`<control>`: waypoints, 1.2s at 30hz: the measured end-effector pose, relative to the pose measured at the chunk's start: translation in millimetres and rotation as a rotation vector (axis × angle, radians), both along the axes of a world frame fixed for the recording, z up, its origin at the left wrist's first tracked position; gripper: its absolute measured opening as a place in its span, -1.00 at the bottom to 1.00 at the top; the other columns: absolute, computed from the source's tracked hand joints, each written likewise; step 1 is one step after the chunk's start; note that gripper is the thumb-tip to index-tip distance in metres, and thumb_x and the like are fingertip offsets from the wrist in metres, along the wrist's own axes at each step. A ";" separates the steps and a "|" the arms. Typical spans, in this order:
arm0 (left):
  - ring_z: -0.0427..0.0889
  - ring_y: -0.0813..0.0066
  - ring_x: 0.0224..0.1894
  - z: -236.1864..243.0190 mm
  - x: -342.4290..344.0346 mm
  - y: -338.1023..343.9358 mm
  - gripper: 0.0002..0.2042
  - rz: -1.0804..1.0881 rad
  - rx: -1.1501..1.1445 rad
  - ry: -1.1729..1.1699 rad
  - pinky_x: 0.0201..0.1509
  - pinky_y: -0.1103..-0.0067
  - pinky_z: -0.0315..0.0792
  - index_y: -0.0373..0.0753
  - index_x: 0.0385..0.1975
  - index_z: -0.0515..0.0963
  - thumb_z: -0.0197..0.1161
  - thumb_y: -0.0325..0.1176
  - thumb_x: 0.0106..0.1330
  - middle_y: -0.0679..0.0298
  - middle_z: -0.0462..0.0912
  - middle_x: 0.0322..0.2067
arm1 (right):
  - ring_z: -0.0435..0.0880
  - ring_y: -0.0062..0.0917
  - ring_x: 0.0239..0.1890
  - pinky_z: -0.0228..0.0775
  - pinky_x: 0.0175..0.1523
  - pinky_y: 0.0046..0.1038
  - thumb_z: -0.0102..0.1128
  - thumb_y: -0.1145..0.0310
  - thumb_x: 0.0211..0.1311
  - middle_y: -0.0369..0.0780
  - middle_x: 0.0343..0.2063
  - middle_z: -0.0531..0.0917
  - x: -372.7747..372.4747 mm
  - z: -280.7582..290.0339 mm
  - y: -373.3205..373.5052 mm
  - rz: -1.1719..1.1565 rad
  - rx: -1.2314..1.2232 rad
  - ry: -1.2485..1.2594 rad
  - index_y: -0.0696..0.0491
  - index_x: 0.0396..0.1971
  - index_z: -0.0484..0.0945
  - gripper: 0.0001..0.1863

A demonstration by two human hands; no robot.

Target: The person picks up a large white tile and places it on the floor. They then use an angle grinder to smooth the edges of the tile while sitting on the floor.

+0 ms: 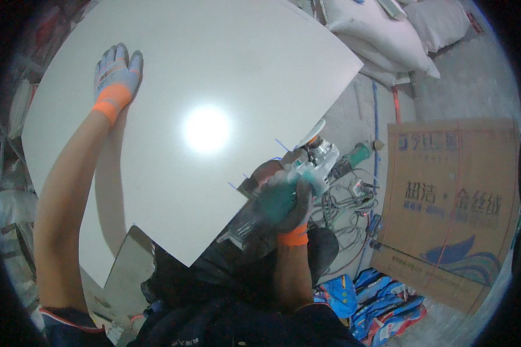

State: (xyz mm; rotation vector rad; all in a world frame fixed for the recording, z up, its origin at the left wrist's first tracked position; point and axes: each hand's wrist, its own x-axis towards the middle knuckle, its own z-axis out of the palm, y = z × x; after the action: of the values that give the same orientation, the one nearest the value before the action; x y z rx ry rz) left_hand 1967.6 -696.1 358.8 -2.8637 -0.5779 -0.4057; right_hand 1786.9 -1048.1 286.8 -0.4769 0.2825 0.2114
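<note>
Near R: blue/red bags (382,306) on floor. Mid, R of ctr: R hand (301,213), gloved, wrapped firmly round teal angle grinder (278,199), which is by R edge of big white panel (173,69); can't tell if disc touches. Further R: cables (344,208), then cardboard box (434,225). Far L: L hand (118,75), gloved, flat on panel, fingers out, grasping nothing. Far R: white sacks (370,26).

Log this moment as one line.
left hand flat on white panel | right hand gripping angle grinder | disc near panel edge | cardboard, cable at right
</note>
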 end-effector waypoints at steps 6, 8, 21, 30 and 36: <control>0.02 0.24 0.24 2.4 -0.9 -2.6 -0.44 -0.008 -0.012 0.008 0.28 0.44 -0.11 -0.25 0.14 0.14 -0.24 0.00 0.23 0.12 0.13 0.17 | 0.48 -0.35 -0.26 0.38 -0.16 -0.27 -0.03 0.10 0.13 -0.14 -0.26 0.45 23.1 3.6 -11.1 -0.032 0.056 -0.023 0.11 -0.06 0.25 -0.53; 0.02 0.24 0.24 2.6 -0.2 -2.4 -0.44 -0.016 -0.004 0.004 0.29 0.44 -0.12 -0.25 0.14 0.13 -0.24 0.00 0.24 0.12 0.12 0.17 | 0.48 -0.33 -0.25 0.39 -0.19 -0.22 -0.04 0.09 0.13 -0.12 -0.26 0.45 34.0 1.0 -17.1 -0.038 0.040 -0.017 0.12 -0.07 0.25 -0.53; -0.01 0.24 0.25 -7.8 5.9 15.0 -0.44 -0.062 -0.037 0.046 0.29 0.46 -0.13 -0.27 0.15 0.12 -0.24 0.00 0.24 0.11 0.11 0.18 | 0.49 -0.23 -0.19 0.41 -0.14 -0.20 0.05 0.17 0.06 -0.05 -0.19 0.44 1.4 -10.2 -4.6 0.039 0.278 -0.096 0.14 0.01 0.22 -0.46; 0.03 0.21 0.23 -5.5 4.6 13.3 -0.44 -0.096 -0.083 0.031 0.27 0.44 -0.09 -0.32 0.13 0.14 -0.23 -0.03 0.25 0.09 0.14 0.16 | 0.55 -0.28 -0.29 0.46 -0.22 -0.25 0.10 0.26 0.07 -0.11 -0.33 0.52 49.2 -4.3 -30.4 -0.021 0.228 0.000 0.15 -0.14 0.34 -0.61; 0.05 0.20 0.22 0.2 4.1 10.9 -0.45 -0.104 -0.120 0.019 0.26 0.44 -0.06 -0.32 0.12 0.15 -0.23 -0.03 0.25 0.07 0.16 0.15 | 0.55 -0.32 -0.36 0.46 -0.29 -0.32 0.11 0.19 0.06 -0.14 -0.37 0.52 75.0 5.2 -46.0 0.020 0.072 0.035 0.15 -0.16 0.35 -0.59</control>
State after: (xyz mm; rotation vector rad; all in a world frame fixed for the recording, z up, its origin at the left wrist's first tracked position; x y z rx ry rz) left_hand 1971.7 -685.2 359.0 -3.0184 -0.4661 -0.3720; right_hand 1862.0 -1094.0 292.0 -0.4052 0.3036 0.2486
